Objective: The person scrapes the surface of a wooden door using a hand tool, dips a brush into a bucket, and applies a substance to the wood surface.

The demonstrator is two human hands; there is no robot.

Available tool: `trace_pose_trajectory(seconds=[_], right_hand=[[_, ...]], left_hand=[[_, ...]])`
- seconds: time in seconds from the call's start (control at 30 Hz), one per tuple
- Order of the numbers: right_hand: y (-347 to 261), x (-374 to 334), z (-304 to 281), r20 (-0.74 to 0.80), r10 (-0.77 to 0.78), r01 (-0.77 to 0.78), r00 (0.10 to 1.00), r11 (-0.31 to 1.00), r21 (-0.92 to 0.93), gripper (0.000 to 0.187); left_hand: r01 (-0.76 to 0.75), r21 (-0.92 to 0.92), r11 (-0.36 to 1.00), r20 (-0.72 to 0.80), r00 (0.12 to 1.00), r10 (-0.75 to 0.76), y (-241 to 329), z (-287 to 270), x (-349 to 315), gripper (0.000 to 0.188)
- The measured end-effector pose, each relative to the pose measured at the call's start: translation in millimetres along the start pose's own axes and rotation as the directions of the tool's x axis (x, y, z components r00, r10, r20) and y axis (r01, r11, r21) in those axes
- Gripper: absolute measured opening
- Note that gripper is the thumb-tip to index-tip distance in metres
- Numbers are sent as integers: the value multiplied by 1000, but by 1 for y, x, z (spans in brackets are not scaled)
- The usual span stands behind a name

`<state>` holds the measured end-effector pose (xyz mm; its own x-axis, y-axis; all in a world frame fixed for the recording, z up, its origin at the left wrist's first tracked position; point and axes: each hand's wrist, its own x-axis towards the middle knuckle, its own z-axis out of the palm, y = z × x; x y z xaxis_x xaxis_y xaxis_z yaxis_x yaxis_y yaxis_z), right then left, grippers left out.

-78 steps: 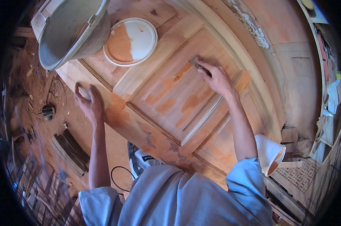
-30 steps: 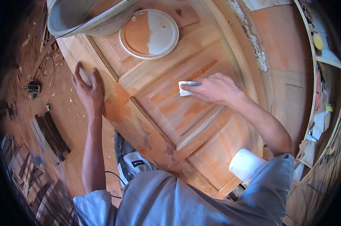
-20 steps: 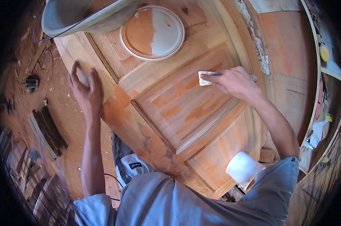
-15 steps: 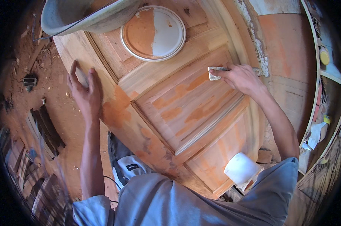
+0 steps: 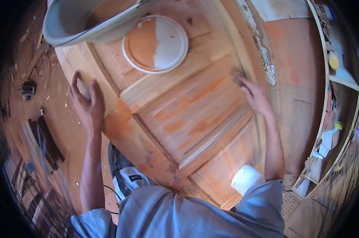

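Note:
A wooden panelled door point(image 5: 163, 97) lies in front of me, with orange patches point(image 5: 203, 125) smeared over its recessed panel and frame. My right hand point(image 5: 257, 97) pinches a small piece that looks like folded sandpaper point(image 5: 239, 79) at the far right corner of the middle panel. Motion blurs the fingertips and the piece. On the door's left edge rests my left hand point(image 5: 87, 107), thumb and fingers apart, holding nothing visible. Beyond the panel, a round white lid point(image 5: 171, 41) half coated in orange lies flat on the door.
A large grey basin point(image 5: 62, 37) stands at the far left of the door. A white cylindrical container point(image 5: 245, 180) sits near my right sleeve. Shelving point(image 5: 326, 99) with assorted items runs along the right. Dark wooden pieces point(image 5: 48, 142) lie on the reddish ground at left.
My right hand has moved slightly down in the picture with the folded piece, its forearm now more upright. The whole view has shifted a little; my left hand stays on the door's edge.

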<state>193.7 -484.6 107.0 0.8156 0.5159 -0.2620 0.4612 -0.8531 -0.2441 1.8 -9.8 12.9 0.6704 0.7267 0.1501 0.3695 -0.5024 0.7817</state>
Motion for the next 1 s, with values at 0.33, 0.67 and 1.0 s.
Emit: trace_pose_trajectory(seconds=[0.33, 0.67, 1.0], right_hand=[[-27, 5, 46, -117, 115, -102, 986, 988, 114, 39], [-29, -7, 23, 67, 211, -217, 975, 971, 98, 37], [-14, -3, 56, -199, 98, -57, 975, 978, 203, 37]], left_hand=[[-81, 131, 988, -15, 996, 84, -10, -2, 2, 54], [-68, 68, 995, 0, 998, 69, -10, -4, 2, 54], [-62, 31, 998, 12, 998, 62, -5, -1, 3, 53]])
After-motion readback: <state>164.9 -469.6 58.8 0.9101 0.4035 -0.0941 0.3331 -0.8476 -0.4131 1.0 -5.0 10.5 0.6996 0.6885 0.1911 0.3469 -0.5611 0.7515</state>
